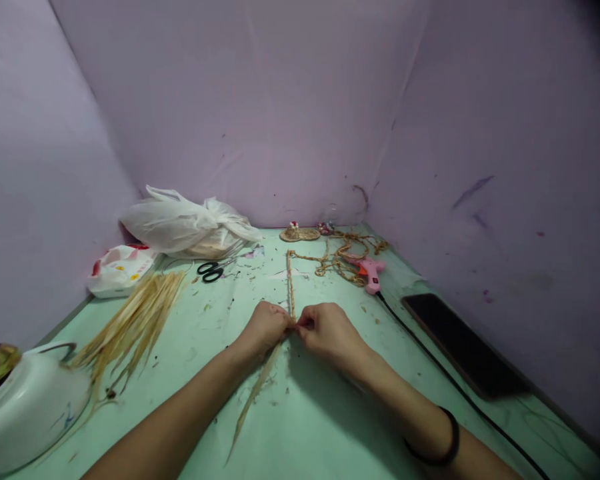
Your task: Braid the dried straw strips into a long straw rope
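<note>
Lying at the left, the dry strips [135, 313] are fanning across the bench [200, 347], and the scissors [211, 271] are resting beyond them. Nearer the middle, the left hand [266, 327] is closing its grip on the near end of the plaited cord [291, 283], and a loose strand [253, 397] is trailing toward the wearer from just beneath that hand. The cord is running nearly straight away from the fingers, an alignment that is probably helping even tension. A firm left pinch is likely serving best as the anchor, with small, equal pulls guarding against slack. At the right, the right hand [330, 330] is pinching fine fibre at the same end, fingertips almost meeting the left ones; exactly which strand is hiding between them, one cannot tell.
</note>
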A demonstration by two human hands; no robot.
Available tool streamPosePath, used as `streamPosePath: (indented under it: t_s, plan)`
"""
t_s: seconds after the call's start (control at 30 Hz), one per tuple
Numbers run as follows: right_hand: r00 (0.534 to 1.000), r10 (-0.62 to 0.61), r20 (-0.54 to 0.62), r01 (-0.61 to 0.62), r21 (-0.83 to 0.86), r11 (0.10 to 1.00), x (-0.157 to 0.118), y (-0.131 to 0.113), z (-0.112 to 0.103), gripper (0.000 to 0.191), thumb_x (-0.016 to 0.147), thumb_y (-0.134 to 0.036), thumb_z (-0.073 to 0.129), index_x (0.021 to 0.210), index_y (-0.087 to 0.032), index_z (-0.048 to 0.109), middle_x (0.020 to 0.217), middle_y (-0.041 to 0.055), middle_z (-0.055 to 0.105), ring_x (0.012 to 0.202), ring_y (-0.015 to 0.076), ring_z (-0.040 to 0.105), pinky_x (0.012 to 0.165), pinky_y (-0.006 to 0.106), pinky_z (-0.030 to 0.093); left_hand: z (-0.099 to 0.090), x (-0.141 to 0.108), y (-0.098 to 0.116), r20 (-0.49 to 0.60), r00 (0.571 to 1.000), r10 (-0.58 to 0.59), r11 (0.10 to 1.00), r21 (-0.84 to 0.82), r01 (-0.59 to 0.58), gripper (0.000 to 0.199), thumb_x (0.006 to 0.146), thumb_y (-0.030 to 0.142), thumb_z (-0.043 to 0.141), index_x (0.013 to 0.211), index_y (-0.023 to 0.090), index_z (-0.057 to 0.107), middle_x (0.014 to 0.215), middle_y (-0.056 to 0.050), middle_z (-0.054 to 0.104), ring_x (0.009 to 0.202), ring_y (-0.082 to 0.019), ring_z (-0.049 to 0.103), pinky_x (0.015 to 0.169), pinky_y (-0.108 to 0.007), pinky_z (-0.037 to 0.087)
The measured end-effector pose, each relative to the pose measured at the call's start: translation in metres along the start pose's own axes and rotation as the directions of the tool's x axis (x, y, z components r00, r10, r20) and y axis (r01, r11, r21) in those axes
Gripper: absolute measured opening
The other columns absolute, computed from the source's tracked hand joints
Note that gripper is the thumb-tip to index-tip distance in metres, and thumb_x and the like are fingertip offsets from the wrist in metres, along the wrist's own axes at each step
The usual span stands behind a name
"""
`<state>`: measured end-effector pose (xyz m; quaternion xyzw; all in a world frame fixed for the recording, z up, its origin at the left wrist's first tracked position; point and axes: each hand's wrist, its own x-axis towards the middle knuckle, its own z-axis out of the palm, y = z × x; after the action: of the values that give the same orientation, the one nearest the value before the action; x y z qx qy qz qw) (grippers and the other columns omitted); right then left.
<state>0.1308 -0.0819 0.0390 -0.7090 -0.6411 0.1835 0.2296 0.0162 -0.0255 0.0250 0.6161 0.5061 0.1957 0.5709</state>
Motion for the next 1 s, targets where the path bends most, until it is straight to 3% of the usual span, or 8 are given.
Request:
streamPosePath:
  t_s: [0.3, 0.5, 0.63, 0.73, 0.77, 0.83, 0.9, 1.0]
  plan:
    - [0.993, -0.109, 0.055, 0.120, -0.284, 0.951, -0.010, -0.012, 0.012, 0.022, 0.069, -0.020, 0.047, 0.072, -0.016, 0.068, 0.073, 0.0113, 0.068, 0.063, 0.0199, 0.059, 0.051, 0.026, 0.026, -0.011, -0.005, 0.001, 0.146, 0.989, -0.024, 0.995, -0.089, 0.037, 0.016, 0.055, 0.015, 0.043, 0.040, 0.015, 0.043, 0.030, 0.006, 0.031, 0.026, -0.003, 0.019, 0.032, -0.020, 0.008]
    - [0.986, -0.134, 0.101, 0.158, -0.290, 0.944, -0.014, -0.017, 0.014, 0.022, 0.069, -0.022, 0.049, 0.079, -0.016, 0.068, 0.077, 0.0111, 0.068, 0.064, 0.0204, 0.059, 0.051, 0.027, 0.027, -0.007, -0.001, 0.000, 0.052, 0.996, -0.069, 0.989, -0.125, 0.075, 0.007, 0.049, 0.009, 0.047, 0.048, 0.011, 0.054, 0.033, 0.005, 0.037, 0.030, -0.002, 0.025, 0.034, -0.017, 0.014]
    - [0.998, -0.061, 0.015, 0.061, -0.073, 0.995, -0.007, -0.009, -0.001, 0.031, 0.074, -0.041, 0.048, 0.067, -0.018, 0.066, 0.061, 0.0066, 0.064, 0.056, 0.0169, 0.055, 0.050, 0.025, 0.028, -0.009, 0.002, -0.001, 0.093, 0.992, -0.084, 0.982, -0.158, 0.098, 0.002, 0.050, 0.012, 0.050, 0.048, 0.013, 0.050, 0.033, 0.007, 0.035, 0.029, -0.002, 0.023, 0.033, -0.018, 0.012]
    - [0.983, 0.135, -0.124, -0.092, 0.304, 0.948, 0.008, 0.006, -0.009, 0.036, 0.078, -0.041, 0.042, 0.061, -0.016, 0.061, 0.061, 0.0055, 0.062, 0.056, 0.0137, 0.053, 0.051, 0.024, 0.032, -0.011, 0.001, 0.001, 0.129, 0.986, -0.103, 0.980, -0.158, 0.122, 0.006, 0.053, 0.018, 0.054, 0.053, 0.013, 0.052, 0.033, 0.009, 0.030, 0.028, -0.001, 0.017, 0.033, -0.018, 0.008]
    - [0.976, 0.192, -0.100, -0.126, 0.459, 0.879, 0.013, 0.010, -0.008, 0.030, 0.077, -0.037, 0.044, 0.064, -0.015, 0.059, 0.065, 0.0056, 0.062, 0.057, 0.0131, 0.053, 0.051, 0.023, 0.034, -0.012, 0.000, 0.002, 0.139, 0.985, -0.104, 0.979, -0.158, 0.126, 0.008, 0.054, 0.020, 0.056, 0.054, 0.013, 0.052, 0.033, 0.009, 0.031, 0.028, -0.001, 0.017, 0.033, -0.018, 0.008]
    - [0.956, 0.279, 0.087, -0.258, 0.704, 0.662, 0.020, 0.014, -0.003, 0.016, 0.073, -0.027, 0.049, 0.066, -0.014, 0.055, 0.065, 0.0045, 0.060, 0.054, 0.0110, 0.051, 0.051, 0.022, 0.037, -0.013, -0.001, 0.005, 0.150, 0.983, -0.109, 0.979, -0.157, 0.133, 0.013, 0.054, 0.023, 0.058, 0.053, 0.013, 0.051, 0.034, 0.009, 0.031, 0.028, -0.001, 0.018, 0.033, -0.019, 0.008]
    - [0.920, 0.264, 0.288, -0.385, 0.786, 0.484, 0.021, 0.013, 0.006, 0.006, 0.068, -0.020, 0.050, 0.067, -0.015, 0.052, 0.056, 0.0010, 0.055, 0.046, 0.0090, 0.047, 0.046, 0.021, 0.036, -0.013, -0.002, 0.008, 0.165, 0.981, -0.106, 0.979, -0.158, 0.132, 0.016, 0.053, 0.026, 0.059, 0.050, 0.013, 0.049, 0.033, 0.009, 0.029, 0.029, -0.001, 0.017, 0.034, -0.019, 0.008]
    - [0.910, 0.214, 0.356, -0.415, 0.774, 0.478, 0.020, 0.010, 0.019, 0.002, 0.064, -0.015, 0.050, 0.063, -0.015, 0.052, 0.046, -0.0035, 0.049, 0.037, 0.0057, 0.037, 0.038, 0.018, 0.026, -0.012, -0.002, 0.009, 0.184, 0.977, -0.108, 0.979, -0.154, 0.137, 0.018, 0.053, 0.028, 0.059, 0.048, 0.013, 0.049, 0.033, 0.008, 0.028, 0.031, -0.001, 0.017, 0.036, -0.019, 0.008]
